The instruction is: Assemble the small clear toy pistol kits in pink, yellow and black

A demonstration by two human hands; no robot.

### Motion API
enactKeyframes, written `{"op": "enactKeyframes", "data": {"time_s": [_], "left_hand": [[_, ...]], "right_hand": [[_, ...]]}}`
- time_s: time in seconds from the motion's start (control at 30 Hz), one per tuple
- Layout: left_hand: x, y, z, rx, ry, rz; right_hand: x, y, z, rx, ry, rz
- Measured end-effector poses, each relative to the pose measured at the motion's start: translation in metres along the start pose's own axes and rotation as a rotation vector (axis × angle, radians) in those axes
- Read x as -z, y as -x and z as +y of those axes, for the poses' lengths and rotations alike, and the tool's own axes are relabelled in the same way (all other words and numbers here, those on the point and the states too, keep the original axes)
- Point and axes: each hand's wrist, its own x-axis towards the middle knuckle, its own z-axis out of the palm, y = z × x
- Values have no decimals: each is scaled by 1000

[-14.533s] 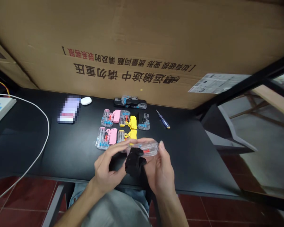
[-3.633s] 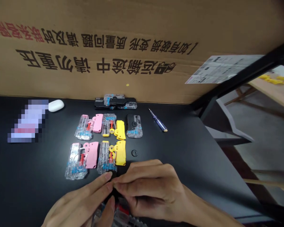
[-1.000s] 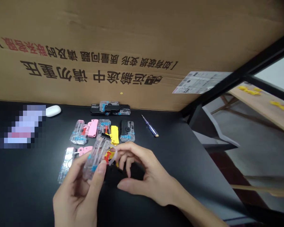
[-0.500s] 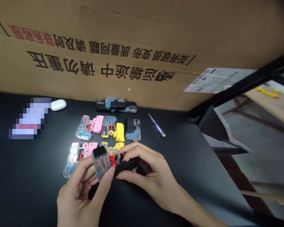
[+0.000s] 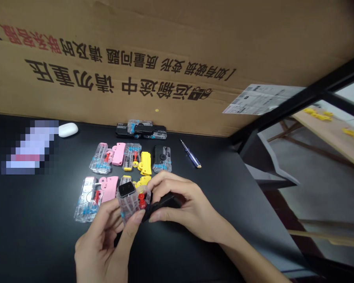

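Note:
My left hand (image 5: pixel 106 236) is closed round a clear plastic body (image 5: pixel 126 204) with a black square end, held tilted above the table. A small red spool-shaped part (image 5: pixel 142 201) sits at its right side, near my left thumb. Between thumb and fingers, my right hand (image 5: pixel 179 204) grips a black handle-shaped piece (image 5: pixel 165 202). That piece meets the clear body beside the red part; whether they are joined I cannot tell. Just behind my hands lie similar clear bodies with pink handle pieces (image 5: pixel 109 188) and yellow handle pieces (image 5: pixel 145 163).
A black-and-clear unit (image 5: pixel 162 158) and a screwdriver (image 5: pixel 190 154) lie farther right. Several black-and-clear units (image 5: pixel 141 129) are stacked against a large cardboard box (image 5: pixel 171 35). A white rounded case (image 5: pixel 68 130) lies at the left by a blurred-out item. A black frame bar (image 5: pixel 283 102) borders the right.
The black piece has swung slightly outward to the right from the clear body, along with my right hand. The whole view has shifted a little, so the table's contents appear farther left.

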Motion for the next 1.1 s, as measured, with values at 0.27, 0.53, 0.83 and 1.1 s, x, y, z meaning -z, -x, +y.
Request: {"op": "enactKeyframes", "data": {"time_s": [0.27, 0.53, 0.83, 1.1], "left_hand": [[-2, 1, -2, 5, -17, -27], [28, -22, -23, -81, -59, -135], [27, -23, -27, 19, 79, -194], [30, -25, -30, 7, -1, -144]], "right_hand": [[12, -1, -9, -85, 79, -58], [0, 1, -3, 106, 84, 64], [0, 1, -1, 140, 77, 95], [-1, 0, 3, 167, 50, 92]]}}
